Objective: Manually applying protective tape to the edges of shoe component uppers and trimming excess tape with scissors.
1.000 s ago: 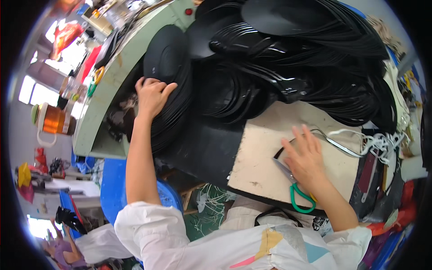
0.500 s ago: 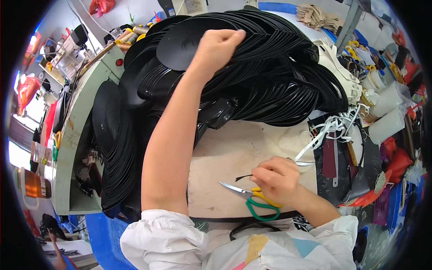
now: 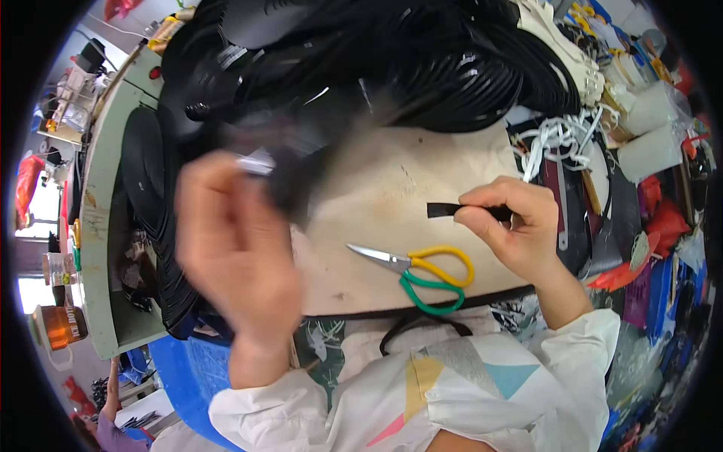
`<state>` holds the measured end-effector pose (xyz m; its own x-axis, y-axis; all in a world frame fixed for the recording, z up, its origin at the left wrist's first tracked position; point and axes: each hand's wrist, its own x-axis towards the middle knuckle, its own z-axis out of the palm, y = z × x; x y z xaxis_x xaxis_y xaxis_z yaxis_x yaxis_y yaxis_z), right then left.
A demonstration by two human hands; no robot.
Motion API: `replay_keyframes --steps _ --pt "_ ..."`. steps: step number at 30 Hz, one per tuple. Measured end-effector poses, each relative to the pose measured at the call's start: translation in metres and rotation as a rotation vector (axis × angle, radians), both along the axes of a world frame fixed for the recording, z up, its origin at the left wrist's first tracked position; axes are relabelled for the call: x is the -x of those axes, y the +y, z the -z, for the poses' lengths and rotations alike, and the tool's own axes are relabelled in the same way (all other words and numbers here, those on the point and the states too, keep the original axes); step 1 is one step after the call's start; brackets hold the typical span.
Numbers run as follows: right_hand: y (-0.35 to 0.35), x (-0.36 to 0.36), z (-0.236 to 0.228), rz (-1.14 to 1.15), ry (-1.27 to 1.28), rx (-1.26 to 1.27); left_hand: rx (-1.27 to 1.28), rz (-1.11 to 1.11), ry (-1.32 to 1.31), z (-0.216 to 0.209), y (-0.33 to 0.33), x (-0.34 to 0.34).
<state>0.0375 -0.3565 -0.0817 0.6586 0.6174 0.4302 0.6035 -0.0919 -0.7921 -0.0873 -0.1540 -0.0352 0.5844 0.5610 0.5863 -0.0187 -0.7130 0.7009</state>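
Right grip (image 3: 522, 224) pinching black strip (image 3: 440, 210) above board (image 3: 350, 282), left grip (image 3: 242, 260) blurred, hold impossible to tell, scissors (image 3: 398, 261) lying on board, black pieces (image 3: 467, 87) stacked beyond.

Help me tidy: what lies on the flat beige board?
Metal scissors with yellow and green handles; the right hand holds a black strip above the board. Anything beneath stacked black sheets is hidden.

Far over to my left, I can see a jug (image 3: 54, 328) of amber drink with printed letters (image 3: 74, 322) on it; the letters are on the side of the jug that is closer to me; they look small and a bit bent out there by the rim; any other marks around me are too tiny or blurry to read.
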Motion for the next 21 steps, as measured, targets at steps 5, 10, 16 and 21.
replay_keyframes --steps 5,10,16,21 --pt "0.014 0.017 0.015 -0.015 0.2 -0.008 0.483 0.119 0.221 0.113 -0.031 0.026" --pt "0.02 0.029 0.017 -0.093 0.015 0.023 0.589 0.112 0.151 0.112 -0.041 0.025" --pt "0.027 0.041 0.016 -0.227 0.398 0.006 0.85 0.265 0.24 0.081 -0.041 0.058" --pt "0.037 0.049 0.015 -0.346 0.617 0.039 1.033 0.332 0.162 0.084 -0.041 0.073"
